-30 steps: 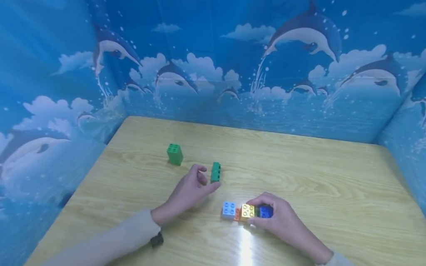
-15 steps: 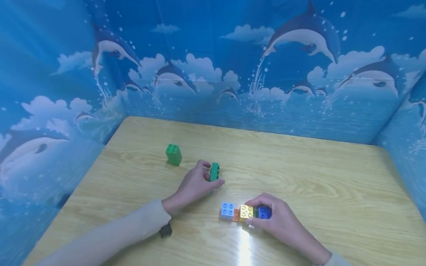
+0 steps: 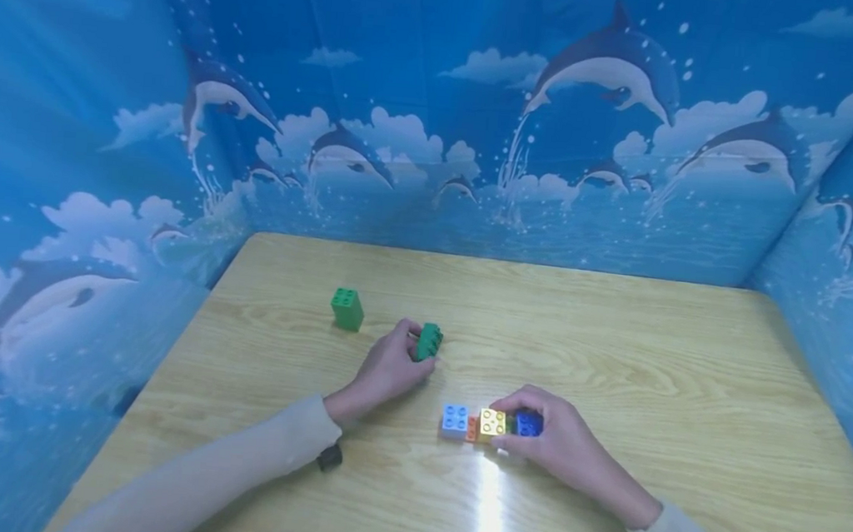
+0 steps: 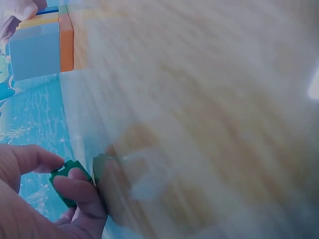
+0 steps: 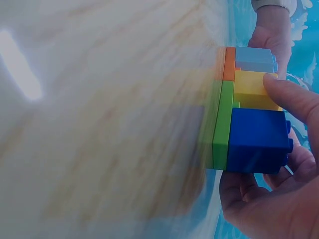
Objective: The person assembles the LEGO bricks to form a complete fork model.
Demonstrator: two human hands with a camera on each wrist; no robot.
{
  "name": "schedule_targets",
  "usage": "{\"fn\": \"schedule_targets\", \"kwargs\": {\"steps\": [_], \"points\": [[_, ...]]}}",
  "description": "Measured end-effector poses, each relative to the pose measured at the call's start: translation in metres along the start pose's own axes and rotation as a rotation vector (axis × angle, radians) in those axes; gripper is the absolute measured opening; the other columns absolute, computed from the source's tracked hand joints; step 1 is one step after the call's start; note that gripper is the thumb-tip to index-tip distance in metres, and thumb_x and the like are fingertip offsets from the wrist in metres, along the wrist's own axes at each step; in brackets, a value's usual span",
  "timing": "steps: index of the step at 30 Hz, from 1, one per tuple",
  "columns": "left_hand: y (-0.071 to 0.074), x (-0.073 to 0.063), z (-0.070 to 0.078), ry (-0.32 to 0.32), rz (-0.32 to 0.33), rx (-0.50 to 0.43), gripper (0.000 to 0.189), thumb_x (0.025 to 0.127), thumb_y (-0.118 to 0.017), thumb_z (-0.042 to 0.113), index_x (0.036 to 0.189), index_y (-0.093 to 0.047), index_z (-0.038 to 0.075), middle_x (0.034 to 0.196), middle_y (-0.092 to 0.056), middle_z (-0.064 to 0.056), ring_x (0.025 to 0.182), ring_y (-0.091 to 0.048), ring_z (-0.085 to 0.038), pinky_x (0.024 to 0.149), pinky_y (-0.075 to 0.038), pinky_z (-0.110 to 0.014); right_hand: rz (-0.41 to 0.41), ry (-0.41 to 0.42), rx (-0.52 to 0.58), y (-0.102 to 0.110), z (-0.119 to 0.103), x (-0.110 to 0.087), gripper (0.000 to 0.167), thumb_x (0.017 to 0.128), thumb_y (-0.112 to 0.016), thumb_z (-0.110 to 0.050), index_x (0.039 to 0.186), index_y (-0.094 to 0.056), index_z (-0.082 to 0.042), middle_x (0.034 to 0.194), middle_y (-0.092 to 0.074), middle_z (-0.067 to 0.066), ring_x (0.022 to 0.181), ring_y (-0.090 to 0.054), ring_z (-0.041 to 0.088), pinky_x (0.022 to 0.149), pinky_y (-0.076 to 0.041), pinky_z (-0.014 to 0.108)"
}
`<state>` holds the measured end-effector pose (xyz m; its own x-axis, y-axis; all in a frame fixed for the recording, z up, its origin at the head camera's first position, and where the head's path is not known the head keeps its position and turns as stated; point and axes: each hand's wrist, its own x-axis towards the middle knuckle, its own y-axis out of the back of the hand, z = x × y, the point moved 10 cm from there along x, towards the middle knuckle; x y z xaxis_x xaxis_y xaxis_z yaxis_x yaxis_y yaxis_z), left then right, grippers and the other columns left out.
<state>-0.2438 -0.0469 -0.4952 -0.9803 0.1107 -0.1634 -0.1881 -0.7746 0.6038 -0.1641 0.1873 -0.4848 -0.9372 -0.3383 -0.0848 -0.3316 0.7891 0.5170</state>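
My left hand point(image 3: 394, 364) pinches a dark green toy brick point(image 3: 429, 342) between thumb and fingers, its studs turned to the right. In the left wrist view this green brick point(image 4: 70, 185) is tilted, close to the tabletop. My right hand point(image 3: 562, 437) grips a row of joined bricks, thumb on the yellow brick point(image 5: 253, 89) and fingers around the far side. The row has a light blue brick point(image 3: 455, 420) at its left end and a dark blue brick point(image 5: 256, 142) at its right. Beneath them run flat orange point(image 5: 230, 63) and light green point(image 5: 222, 134) bricks.
A tall green brick block point(image 3: 348, 309) stands upright at the back left, beyond my left hand. The wooden table point(image 3: 654, 342) meets a dolphin-printed backdrop point(image 3: 404, 172) along its back and sides. A bright glare strip lies in front of the joined bricks.
My left hand has moved right to the dark green brick and closed its thumb and fingers on it. The brick has tipped slightly. My right hand stays on the joined row.
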Motion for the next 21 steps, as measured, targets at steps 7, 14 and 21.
{"fn": "schedule_targets", "kwargs": {"steps": [7, 14, 21], "points": [[0.002, -0.002, 0.001, -0.038, -0.009, -0.067, 0.042, 0.098, -0.077, 0.010, 0.136, -0.060, 0.003, 0.110, -0.068, -0.009, 0.092, -0.066, -0.022, 0.082, -0.060, -0.039, 0.000, 0.025, 0.004, 0.000, 0.000, -0.001, 0.037, 0.084, -0.096, -0.024, 0.117, -0.080, -0.025, 0.121, -0.075, -0.008, 0.124, -0.067, 0.030, 0.109, -0.051, 0.059], [0.008, -0.005, 0.008, -0.111, 0.021, -0.117, 0.036, 0.103, -0.072, 0.011, 0.138, -0.065, 0.006, 0.104, -0.065, -0.005, 0.090, -0.063, -0.018, 0.078, -0.057, -0.034, -0.002, 0.034, 0.005, 0.000, -0.002, -0.001, 0.038, 0.084, -0.096, -0.022, 0.118, -0.080, -0.024, 0.122, -0.075, -0.006, 0.124, -0.067, 0.032, 0.108, -0.053, 0.059], [0.011, -0.007, 0.011, -0.173, 0.038, -0.172, 0.027, 0.108, -0.068, 0.010, 0.135, -0.072, 0.012, 0.101, -0.068, -0.005, 0.082, -0.066, -0.019, 0.070, -0.058, -0.032, -0.001, 0.016, 0.010, 0.000, 0.000, -0.001, 0.038, 0.084, -0.096, -0.023, 0.118, -0.080, -0.025, 0.121, -0.075, -0.007, 0.123, -0.067, 0.030, 0.109, -0.051, 0.060]]}}
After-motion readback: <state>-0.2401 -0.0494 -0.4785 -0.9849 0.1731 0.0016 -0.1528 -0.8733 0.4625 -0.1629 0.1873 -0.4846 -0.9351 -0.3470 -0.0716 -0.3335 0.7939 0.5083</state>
